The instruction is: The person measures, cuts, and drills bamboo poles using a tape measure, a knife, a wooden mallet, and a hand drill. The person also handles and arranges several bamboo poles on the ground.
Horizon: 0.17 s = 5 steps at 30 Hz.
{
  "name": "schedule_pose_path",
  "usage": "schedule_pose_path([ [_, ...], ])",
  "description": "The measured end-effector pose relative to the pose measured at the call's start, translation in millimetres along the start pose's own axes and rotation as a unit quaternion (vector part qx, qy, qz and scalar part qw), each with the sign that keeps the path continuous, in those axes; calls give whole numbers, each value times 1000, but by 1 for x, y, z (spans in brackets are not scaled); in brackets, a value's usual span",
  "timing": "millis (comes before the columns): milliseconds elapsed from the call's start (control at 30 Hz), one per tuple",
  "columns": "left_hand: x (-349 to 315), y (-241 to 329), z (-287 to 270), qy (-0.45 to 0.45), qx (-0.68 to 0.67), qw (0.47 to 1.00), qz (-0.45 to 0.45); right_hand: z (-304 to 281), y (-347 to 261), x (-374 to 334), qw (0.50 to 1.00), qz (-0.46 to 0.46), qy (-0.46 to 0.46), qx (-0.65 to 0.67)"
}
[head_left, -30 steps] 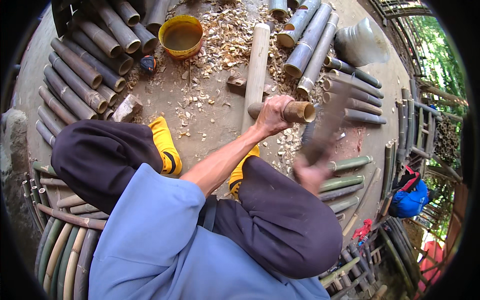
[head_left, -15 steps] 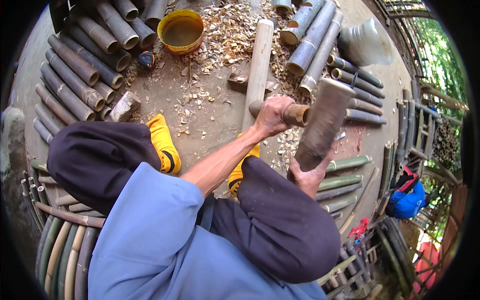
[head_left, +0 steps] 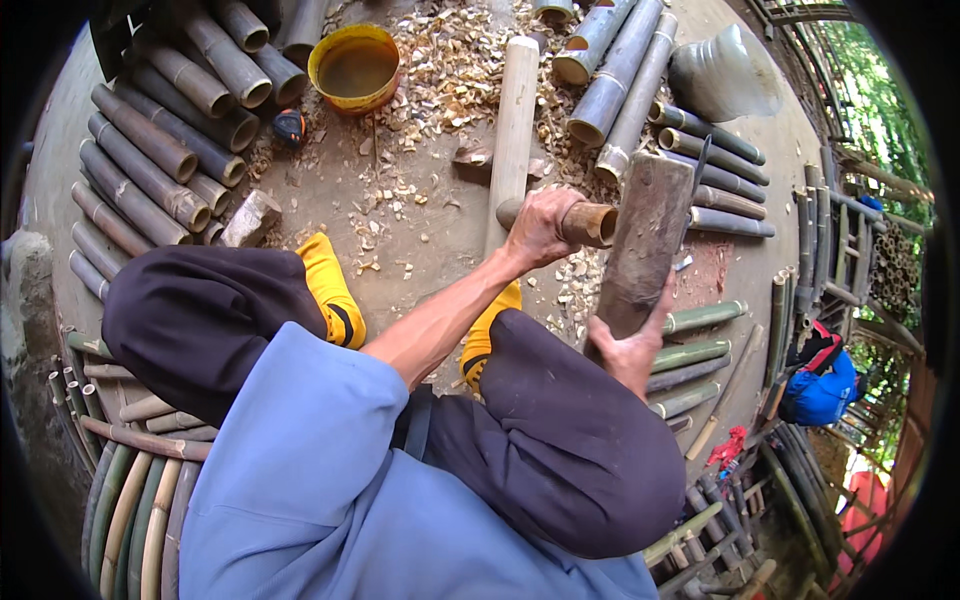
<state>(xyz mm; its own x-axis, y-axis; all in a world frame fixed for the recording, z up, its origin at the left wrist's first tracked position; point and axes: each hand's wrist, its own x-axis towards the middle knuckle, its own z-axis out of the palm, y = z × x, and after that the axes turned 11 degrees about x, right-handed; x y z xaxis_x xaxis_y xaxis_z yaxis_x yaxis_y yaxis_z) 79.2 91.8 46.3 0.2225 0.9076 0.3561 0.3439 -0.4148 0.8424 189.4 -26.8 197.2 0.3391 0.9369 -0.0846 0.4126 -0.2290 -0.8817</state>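
Note:
My left hand (head_left: pixel 543 228) is wrapped round a short bamboo tube (head_left: pixel 589 225), whose cut end points right toward a thick, worn wooden block (head_left: pixel 648 235). The tube's other end shows left of my fist, over a pale pole (head_left: pixel 515 120) lying on the ground. On the right, my right hand (head_left: pixel 635 345) is closed on the near end of the block, which stands tilted beside my knee. A dark pointed blade (head_left: pixel 698 165) sticks out along the block's far right edge; its handle is hidden.
Dark bamboo lengths (head_left: pixel 150 175) lie stacked at far left, more (head_left: pixel 620 80) at far right. Shavings (head_left: pixel 440 80) cover the ground around a yellow bucket (head_left: pixel 355 68) of brownish liquid. Green bamboo pieces (head_left: pixel 705 315) lie right of my knee. A wooden chunk (head_left: pixel 250 218) sits near my left foot.
The block, blurred before, now shows sharply and has turned so that its broad flat face and more of the blade show. My left hand keeps its grip on the bamboo tube, nearly unmoved.

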Motion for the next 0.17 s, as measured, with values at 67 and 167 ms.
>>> schedule_pose_path([
  [67, 3, 8, 1, 13, -12, 1000, 3, -15, -18, 1, 999, -4, -13, 35],
  [167, 5, 9, 0, 15, -23, 1000, 11, -16, -21, -12, 994, -74, 11, 75],
])
